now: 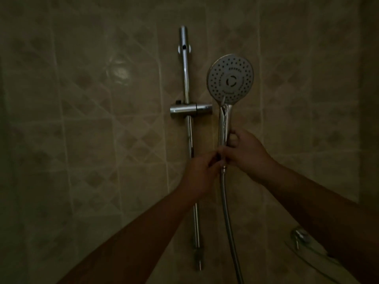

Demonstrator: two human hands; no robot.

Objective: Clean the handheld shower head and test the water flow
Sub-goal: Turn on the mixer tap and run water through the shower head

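The right hand [244, 154] grips the chrome handle of the shower head [230, 78], fingers curled round it. Above the grip the round spray face is upright and turned toward the camera. Just below the grip, the left hand [202, 173] pinches the base of the handle, where the hose [226, 212] joins; both hands touch here. The hose hangs down under the grip. Left of the grip is the wall rail [187, 119] w/ its slider bracket [190, 109], apart from the head. Tiles [92, 119] behind, dim light.
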